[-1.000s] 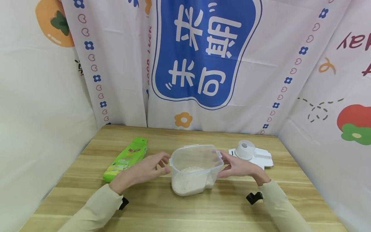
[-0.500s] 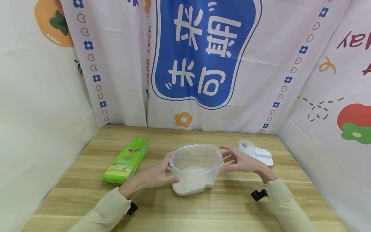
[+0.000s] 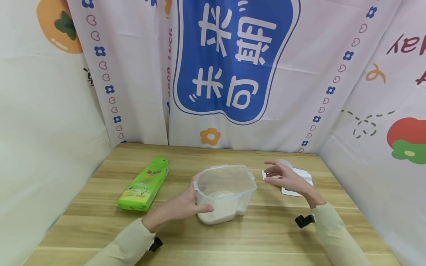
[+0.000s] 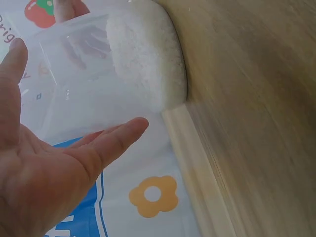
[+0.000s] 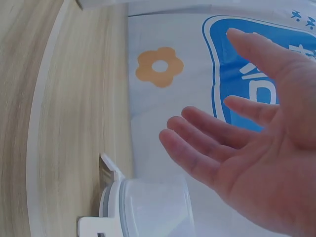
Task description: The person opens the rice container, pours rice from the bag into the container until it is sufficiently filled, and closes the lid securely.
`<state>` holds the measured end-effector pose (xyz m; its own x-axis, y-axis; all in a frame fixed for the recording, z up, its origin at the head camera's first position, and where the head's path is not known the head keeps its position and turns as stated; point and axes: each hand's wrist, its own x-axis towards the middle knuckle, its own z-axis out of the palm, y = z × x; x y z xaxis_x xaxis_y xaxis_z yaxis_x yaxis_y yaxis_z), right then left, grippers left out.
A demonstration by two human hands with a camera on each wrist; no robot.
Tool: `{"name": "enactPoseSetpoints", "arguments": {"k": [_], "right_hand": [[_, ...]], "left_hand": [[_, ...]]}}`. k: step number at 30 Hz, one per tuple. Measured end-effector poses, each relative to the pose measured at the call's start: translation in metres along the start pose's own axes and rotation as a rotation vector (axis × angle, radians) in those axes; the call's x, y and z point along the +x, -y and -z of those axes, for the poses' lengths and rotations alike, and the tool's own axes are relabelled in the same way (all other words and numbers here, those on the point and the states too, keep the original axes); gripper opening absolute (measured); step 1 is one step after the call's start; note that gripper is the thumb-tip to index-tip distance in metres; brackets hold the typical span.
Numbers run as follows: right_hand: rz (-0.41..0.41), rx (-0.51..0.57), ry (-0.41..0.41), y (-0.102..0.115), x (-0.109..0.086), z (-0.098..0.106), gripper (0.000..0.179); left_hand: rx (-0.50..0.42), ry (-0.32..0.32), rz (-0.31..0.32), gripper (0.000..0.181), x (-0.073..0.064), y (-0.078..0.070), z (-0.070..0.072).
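A clear plastic container [image 3: 226,181], open at the top and partly filled with white rice [image 3: 217,212], stands upright in the middle of the table. My left hand [image 3: 183,205] is at its left side, thumb across the front and fingers behind the left rim. The left wrist view shows that hand [image 4: 54,173] spread beside the clear wall. To the right, my right hand [image 3: 287,179] hovers with loosely bent fingers over a white lid [image 3: 304,175]. A clear round cup [image 5: 155,207] sits on the lid, below the right hand [image 5: 256,158] in the right wrist view.
A bright green printed bag [image 3: 144,184] lies on the left of the wooden table [image 3: 233,244]. Printed cloth [image 3: 143,74] hangs behind the table and along both sides.
My left hand has moved right, onto the container's left side. My right hand has left the container's right side and shifted right, over the lid. The container has stayed in place.
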<state>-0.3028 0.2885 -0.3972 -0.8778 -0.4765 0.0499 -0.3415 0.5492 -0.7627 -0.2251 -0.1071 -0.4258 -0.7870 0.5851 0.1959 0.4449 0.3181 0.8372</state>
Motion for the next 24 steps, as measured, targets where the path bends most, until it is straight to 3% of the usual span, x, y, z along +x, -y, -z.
{"name": "enactPoseSetpoints", "arguments": {"k": [9,24], "right_hand": [[-0.037,0.025,-0.089,-0.011,-0.006,0.015,0.06],[-0.128,-0.006,-0.24,-0.037,-0.01,0.038,0.06]], "left_hand": [[0.094,-0.002,0.072,0.108,-0.001,-0.002,0.003],[0.122,0.003,0.086,0.109,-0.001,-0.002,0.006]]}}
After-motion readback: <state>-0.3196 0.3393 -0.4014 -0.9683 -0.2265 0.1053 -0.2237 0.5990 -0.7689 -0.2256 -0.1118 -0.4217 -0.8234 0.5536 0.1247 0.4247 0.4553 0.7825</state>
